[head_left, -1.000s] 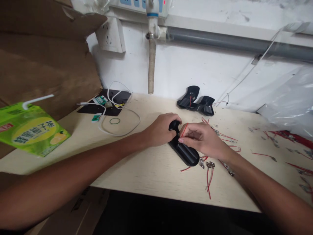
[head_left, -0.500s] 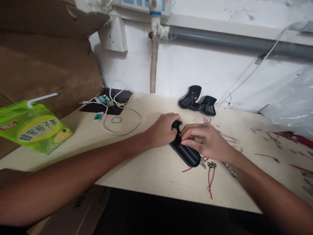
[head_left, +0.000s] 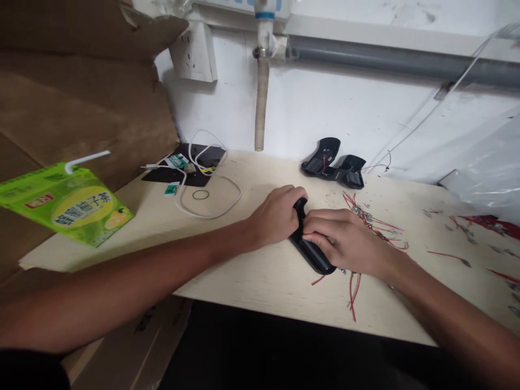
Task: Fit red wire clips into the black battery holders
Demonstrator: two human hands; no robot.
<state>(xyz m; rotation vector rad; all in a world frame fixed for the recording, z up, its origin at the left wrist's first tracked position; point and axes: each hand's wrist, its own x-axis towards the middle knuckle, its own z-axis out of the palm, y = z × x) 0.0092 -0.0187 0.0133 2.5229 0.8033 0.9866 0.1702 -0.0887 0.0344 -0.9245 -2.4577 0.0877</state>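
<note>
1. Pale wooden bench [head_left: 252, 271] against a white wall, grey pipe running along the top.
2. Lying on the bench near its middle: a black plastic housing [head_left: 311, 252], long axis slanting from far-left to near-right, rounded near end poking out below the hands.
3. Clamped around the housing's far end: left hand [head_left: 278, 216], fingers curled over the top.
4. Pressed on the housing's middle from the right: right hand [head_left: 345, 241], fingertips meeting the left hand's, so both hands together on the one piece. Cannot tell whether a wire sits under the fingers.
5. Equally close, both hands; left at the far end, right over the middle and near part.
6. Scattered just right of and nearer than the housing: loose red wires [head_left: 353, 292] with metal ends.
7. Farther back, well apart: two more black housings [head_left: 335, 162] by the wall.
8. Far left: white cable [head_left: 211, 211] in a loop, and a green drink carton [head_left: 69, 203] with a straw.
</note>
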